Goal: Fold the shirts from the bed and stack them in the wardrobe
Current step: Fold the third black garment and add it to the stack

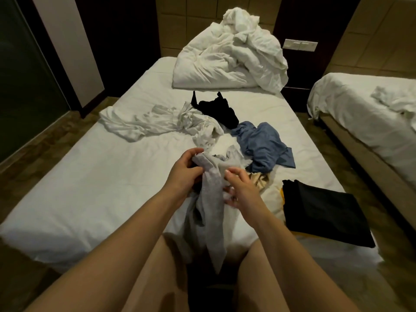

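Head view: the bed (pixel 90 188) fills your front, with loose shirts (pixel 263 147) at one o'clock and a folded black shirt (pixel 322 212) at three. The grey shirt (pixel 211 199) hangs bunched at centre. Your left hand (pixel 184 174) and right hand (pixel 240 188) each pinch it; find the shoulders, then shake it flat.

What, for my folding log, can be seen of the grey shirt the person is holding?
The grey shirt is soft, thin-looking light grey cloth, bunched up and not folded. The left hand holds its upper end, and the right hand holds its edge just beside that. Below the hands it hangs as a twisted strip, down past the near edge of the white bed. Collar and sleeves cannot be made out.
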### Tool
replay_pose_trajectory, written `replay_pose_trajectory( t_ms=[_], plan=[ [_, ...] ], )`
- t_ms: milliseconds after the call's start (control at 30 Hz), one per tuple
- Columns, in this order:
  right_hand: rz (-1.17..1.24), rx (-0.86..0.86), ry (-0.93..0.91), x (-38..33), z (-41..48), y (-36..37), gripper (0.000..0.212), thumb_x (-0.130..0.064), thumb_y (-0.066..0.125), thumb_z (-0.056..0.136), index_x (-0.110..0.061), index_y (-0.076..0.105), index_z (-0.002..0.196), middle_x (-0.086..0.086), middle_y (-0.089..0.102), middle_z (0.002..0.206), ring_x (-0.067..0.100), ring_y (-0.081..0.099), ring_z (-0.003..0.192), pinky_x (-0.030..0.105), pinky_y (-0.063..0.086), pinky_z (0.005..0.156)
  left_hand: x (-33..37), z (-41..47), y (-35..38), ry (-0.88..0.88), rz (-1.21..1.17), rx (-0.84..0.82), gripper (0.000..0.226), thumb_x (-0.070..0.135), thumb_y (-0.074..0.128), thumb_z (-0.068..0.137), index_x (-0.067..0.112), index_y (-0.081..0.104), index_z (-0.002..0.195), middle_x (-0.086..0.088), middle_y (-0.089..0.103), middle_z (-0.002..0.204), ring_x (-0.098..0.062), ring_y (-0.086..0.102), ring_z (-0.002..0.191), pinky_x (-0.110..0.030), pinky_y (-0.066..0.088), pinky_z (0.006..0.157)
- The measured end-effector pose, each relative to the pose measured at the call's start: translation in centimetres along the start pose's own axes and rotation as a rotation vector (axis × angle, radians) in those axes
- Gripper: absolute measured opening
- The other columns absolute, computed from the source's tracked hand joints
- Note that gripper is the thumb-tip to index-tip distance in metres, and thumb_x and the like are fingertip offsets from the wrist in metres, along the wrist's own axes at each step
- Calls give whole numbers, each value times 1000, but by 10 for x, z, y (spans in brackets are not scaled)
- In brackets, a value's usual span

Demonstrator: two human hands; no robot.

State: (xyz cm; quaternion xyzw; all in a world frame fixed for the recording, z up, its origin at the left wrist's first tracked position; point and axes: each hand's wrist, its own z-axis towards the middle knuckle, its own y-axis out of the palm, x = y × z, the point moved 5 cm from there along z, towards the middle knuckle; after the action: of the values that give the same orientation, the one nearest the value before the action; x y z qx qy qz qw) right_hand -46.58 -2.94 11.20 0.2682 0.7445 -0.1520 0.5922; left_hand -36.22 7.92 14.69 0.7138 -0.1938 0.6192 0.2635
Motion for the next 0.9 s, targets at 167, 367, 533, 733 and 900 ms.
replay_pose_trajectory(
  t_ms=[167, 367, 533, 733, 900],
  plan=[
    [310, -163, 125, -8, 14, 23, 48, -51, 45, 91, -18, 57, 124, 12, 65, 117, 25, 65, 101, 36, 57, 78, 20, -7, 18, 101, 199, -200, 41, -12, 45, 88, 23, 54, 107, 1, 62, 96, -8, 60, 83, -15, 50, 61],
    [282, -153, 18, -39, 39, 36, 37, -13, 58, 90, 2, 51, 124, 20, 64, 113, 25, 67, 94, 31, 55, 73, 20, -2, 2, 51, 257, -184, 33, 13, 58, 77, 33, 57, 104, -2, 64, 106, -25, 61, 104, -48, 53, 85],
    [83, -76, -98, -104, 86, 66, 55, 15, 40, 88, -10, 41, 137, 17, 52, 128, 31, 59, 104, 31, 51, 78, 42, 39, -17, 113, 471, -88, 79, 34, 67, 69, 24, 36, 141, -3, 48, 138, -19, 48, 124, -43, 44, 101],
    [251, -214, -393, -208, 165, 126, 57, 23, 30, 82, -4, 48, 129, 19, 54, 126, 27, 55, 108, 27, 48, 87, 121, 139, -60, 346, 648, 181, 90, 38, 63, 69, 28, 20, 147, -11, 42, 140, -26, 46, 125, -43, 44, 101],
    [-125, -2, -309, -145, 247, 99, 48, 6, 46, 86, -11, 53, 130, 11, 58, 125, 23, 56, 114, 33, 45, 95, 62, 222, -78, 48, 982, 125, 73, 23, 60, 88, 21, 19, 149, -16, 40, 141, -31, 44, 125, -34, 41, 98]
  ],
)
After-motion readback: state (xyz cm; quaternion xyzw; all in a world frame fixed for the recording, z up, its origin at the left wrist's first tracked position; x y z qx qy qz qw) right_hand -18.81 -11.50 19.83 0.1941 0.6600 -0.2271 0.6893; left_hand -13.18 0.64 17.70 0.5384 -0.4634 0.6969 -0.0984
